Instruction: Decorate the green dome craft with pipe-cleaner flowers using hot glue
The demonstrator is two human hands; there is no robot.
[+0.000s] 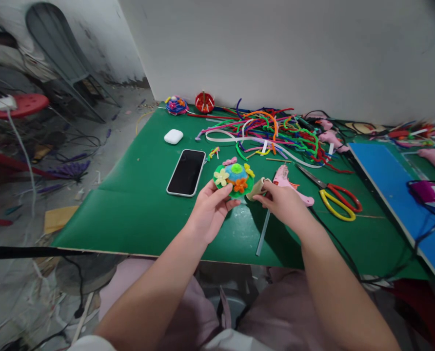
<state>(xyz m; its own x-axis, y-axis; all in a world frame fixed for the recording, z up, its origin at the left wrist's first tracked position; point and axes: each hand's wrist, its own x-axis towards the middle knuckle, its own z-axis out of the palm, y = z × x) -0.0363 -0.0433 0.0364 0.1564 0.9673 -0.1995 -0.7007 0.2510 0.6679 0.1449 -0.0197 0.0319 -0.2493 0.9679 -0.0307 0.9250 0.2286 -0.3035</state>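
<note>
In the head view, the left hand is curled partway, thumb on top and fingers beneath, pinching the near edge of a small flowered dome with a green brim. The dome sits just beyond that hand's fingertips, its top upward. The right hand, close beside it, has its fingers bent in around a beige roll; whether this is cloth or a paper tube is hard to tell at this size.

The dome looks light, fuzzy and soft, with little slip to it. Its flowers seem the fragile part and might bend or come loose if squeezed, so the brim, between the flowers, would be the safest hold. The roll looks light too, and would probably crush under a hard grip.

As for containers, a rounded white case lies beyond the left hand and to its left, past the phone. It appears closed, so its contents do not show. A pink glue gun lies just beyond the right hand, with scissors farther to its right.
</note>
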